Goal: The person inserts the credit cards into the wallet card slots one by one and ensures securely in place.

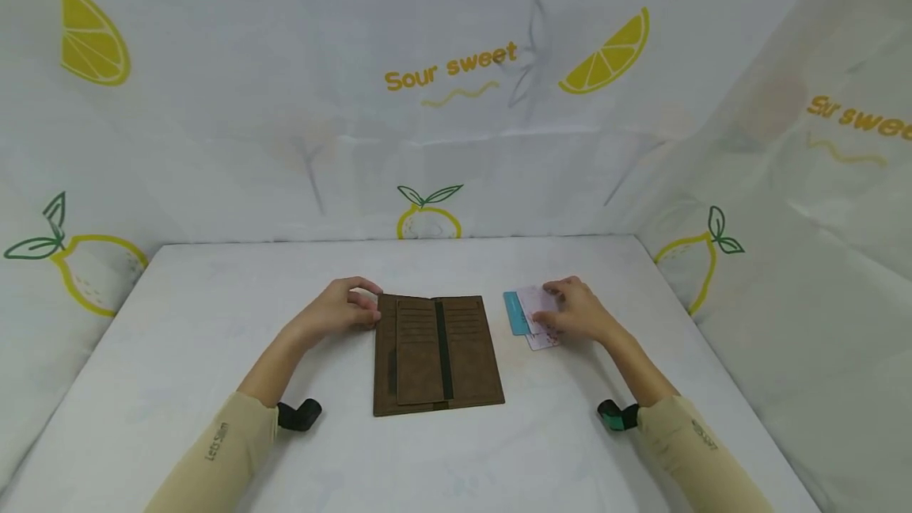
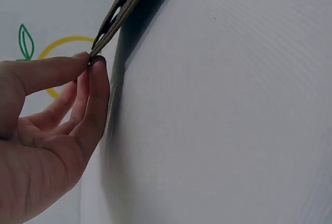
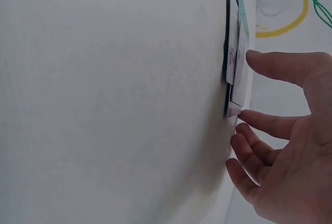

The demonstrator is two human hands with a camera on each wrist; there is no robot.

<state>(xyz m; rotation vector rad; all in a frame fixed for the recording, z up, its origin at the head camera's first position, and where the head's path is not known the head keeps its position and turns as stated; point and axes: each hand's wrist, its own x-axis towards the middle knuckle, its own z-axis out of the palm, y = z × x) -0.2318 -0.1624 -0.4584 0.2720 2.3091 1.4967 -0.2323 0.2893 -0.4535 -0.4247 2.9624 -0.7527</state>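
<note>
A brown bifold wallet (image 1: 416,370) lies spread on the white table, showing its card slots and a dark central strip. My left hand (image 1: 342,311) pinches its upper left edge between thumb and fingers; in the left wrist view the wallet's edge (image 2: 116,19) tilts slightly up from the table. To the wallet's right is a small overlapping pile: a blue card (image 1: 514,313) and pale pink cards (image 1: 530,303). Over the pile's right side, my right hand (image 1: 579,313) spreads thumb and fingers. The right wrist view shows its thumb just off the cards (image 3: 237,63) and its index fingertip at their edge.
A white tabletop (image 1: 456,465) surrounds the wallet and cards. Behind it hangs a white curtain (image 1: 285,180) printed with lemons, and more of it runs along the right side. Dark wrist camera mounts (image 1: 302,415) sit at both sleeves.
</note>
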